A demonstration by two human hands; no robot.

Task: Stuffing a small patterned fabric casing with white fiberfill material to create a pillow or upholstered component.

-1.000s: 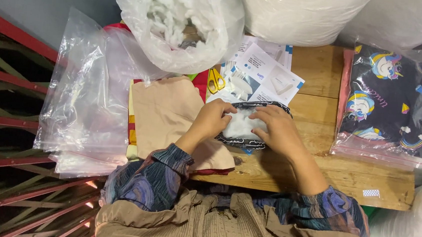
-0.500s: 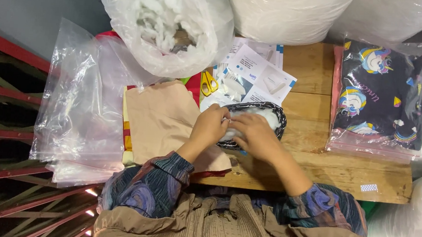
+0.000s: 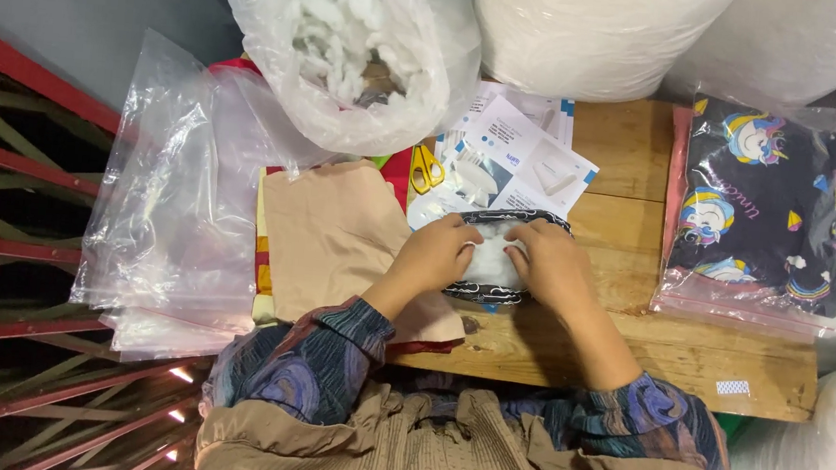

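Head view: single view, looking down on the wooden table (image 3: 628, 351).
Cushion cover (image 3: 495, 271): dark patterned, on the table, left of the bagged unicorn fabric (image 3: 763, 212).
Left hand (image 3: 431, 256): fingers closed on the cover's edge.
Right hand (image 3: 555, 266): fingers closed on the cover's other edge.
Progress: white stuffing (image 3: 491, 261) shows in the opening; partly filled, opening unclosed, by appearance.

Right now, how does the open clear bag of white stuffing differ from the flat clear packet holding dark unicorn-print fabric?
The open clear bag of white stuffing bulges, mouth open, at the table's far left; the flat clear packet of dark unicorn-print fabric lies flat on the right. One holds loose white fluff, the other folded patterned cloth. Both are clear plastic, untouched by hands.
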